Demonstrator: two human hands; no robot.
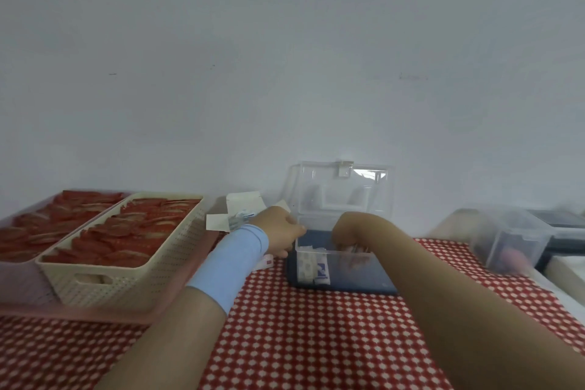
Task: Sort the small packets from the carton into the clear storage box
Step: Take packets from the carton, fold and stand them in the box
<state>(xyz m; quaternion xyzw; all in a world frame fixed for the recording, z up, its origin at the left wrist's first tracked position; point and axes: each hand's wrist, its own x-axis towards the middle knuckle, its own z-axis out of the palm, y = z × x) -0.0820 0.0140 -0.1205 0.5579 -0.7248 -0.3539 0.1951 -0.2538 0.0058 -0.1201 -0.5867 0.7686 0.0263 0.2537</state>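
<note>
A clear box stands on a red checked cloth against the wall, its lid raised upright. The left hand, its wrist in a blue sleeve, rests at the box's left rim with fingers curled; whether they grip anything cannot be told. The right hand reaches down into the box, its fingers hidden behind the wall. Packets stand inside at the front left. The carton, flaps open, lies just left of the box. At far left, a cream basket holds red items.
</note>
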